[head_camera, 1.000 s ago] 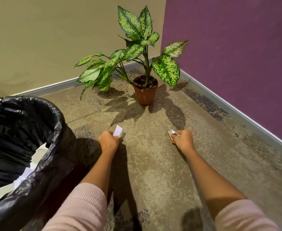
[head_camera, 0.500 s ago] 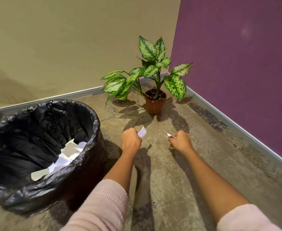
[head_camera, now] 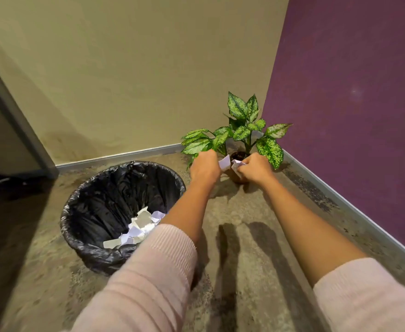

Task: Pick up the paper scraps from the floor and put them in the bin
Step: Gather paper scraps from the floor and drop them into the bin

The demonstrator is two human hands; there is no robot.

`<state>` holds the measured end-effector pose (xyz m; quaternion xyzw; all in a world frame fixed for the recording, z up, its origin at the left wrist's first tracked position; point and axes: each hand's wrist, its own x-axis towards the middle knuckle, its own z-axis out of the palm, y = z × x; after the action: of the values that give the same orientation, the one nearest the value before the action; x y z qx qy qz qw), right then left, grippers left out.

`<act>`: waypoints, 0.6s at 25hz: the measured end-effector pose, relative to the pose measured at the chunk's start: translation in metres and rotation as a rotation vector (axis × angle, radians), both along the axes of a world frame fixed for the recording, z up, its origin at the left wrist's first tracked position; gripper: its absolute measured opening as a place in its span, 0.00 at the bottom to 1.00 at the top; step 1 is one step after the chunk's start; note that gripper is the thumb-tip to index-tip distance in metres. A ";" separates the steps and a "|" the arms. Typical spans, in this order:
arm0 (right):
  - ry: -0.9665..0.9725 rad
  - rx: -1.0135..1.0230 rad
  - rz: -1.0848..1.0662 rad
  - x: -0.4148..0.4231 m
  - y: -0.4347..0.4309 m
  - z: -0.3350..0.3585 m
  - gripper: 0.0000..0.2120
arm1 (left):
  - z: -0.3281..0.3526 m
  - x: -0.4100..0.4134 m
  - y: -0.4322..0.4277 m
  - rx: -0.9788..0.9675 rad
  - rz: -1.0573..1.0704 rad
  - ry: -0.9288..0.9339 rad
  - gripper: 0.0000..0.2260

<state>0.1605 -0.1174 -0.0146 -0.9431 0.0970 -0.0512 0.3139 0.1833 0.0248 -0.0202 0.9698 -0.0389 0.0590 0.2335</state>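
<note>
Both hands carry paper scraps, raised in front of the plant; the drop into the bin is the step in hand.

The left hand (head_camera: 205, 167) is closed on a white scrap (head_camera: 225, 162) that sticks out to its right, and the right hand (head_camera: 254, 169) is closed on a crumpled scrap (head_camera: 237, 166); the two scraps nearly meet, far in the scene, in front of the potted plant (head_camera: 242, 134). The bin (head_camera: 96, 254), lined with a black bag, stands near and to the left, with a heap of white scraps (head_camera: 139, 230) already lying in its bottom. No loose scrap shows on the bare floor (head_camera: 244, 212) in view. The next move, as I judge it, calls for swinging both hands left and nearer, over the bin's open mouth, before loosening the fingers, since light paper may drift past the rim.
</note>
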 end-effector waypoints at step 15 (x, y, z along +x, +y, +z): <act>0.113 0.021 0.373 0.018 0.182 0.064 0.15 | 0.057 -0.002 0.224 0.165 0.252 0.120 0.09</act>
<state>0.1785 0.0644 0.0497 -0.9428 -0.0614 0.0620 0.3218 0.1817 0.2489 0.0371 0.9847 0.0923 0.0263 0.1456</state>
